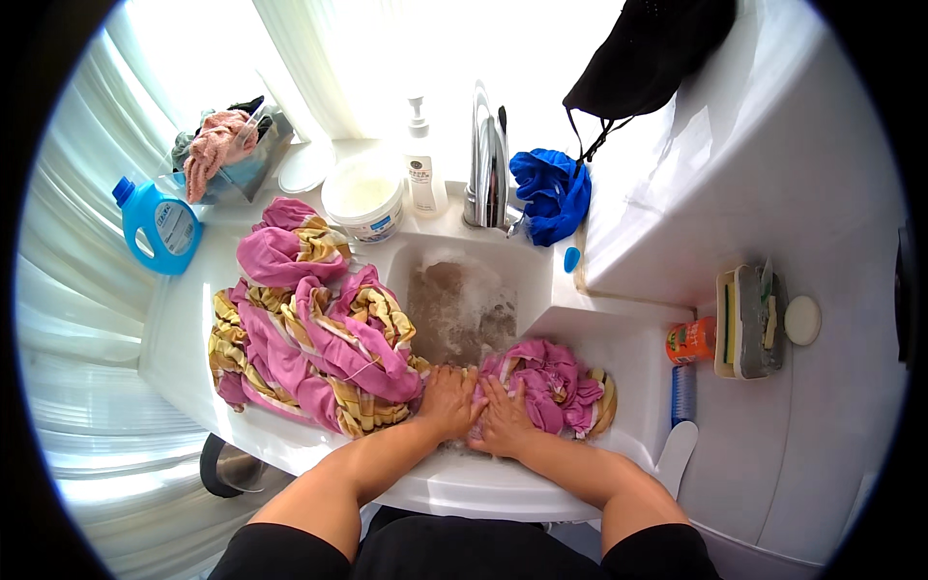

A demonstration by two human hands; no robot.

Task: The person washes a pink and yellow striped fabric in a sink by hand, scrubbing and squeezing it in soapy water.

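Note:
A large pink and yellow patterned cloth (pixel 309 329) lies heaped on the white counter left of the sink (pixel 541 280), and part of it (pixel 556 382) is bunched at the sink's near right side. My left hand (pixel 449 401) and my right hand (pixel 503 418) lie side by side on the wet cloth at the sink's front edge, fingers pressed into the fabric. Murky, soapy water (pixel 464 304) fills the basin beyond my hands. Whether my fingers grip the cloth or only push on it is hard to tell.
A chrome tap (pixel 486 159), a pump bottle (pixel 422 169) and a white tub (pixel 362 198) stand behind the sink. A blue detergent jug (pixel 159 222) and a basket of rags (pixel 227 145) sit far left. Blue cloth (pixel 551 193), an orange can (pixel 691 340), a brush (pixel 682 396) and a soap tray (pixel 749 324) lie right.

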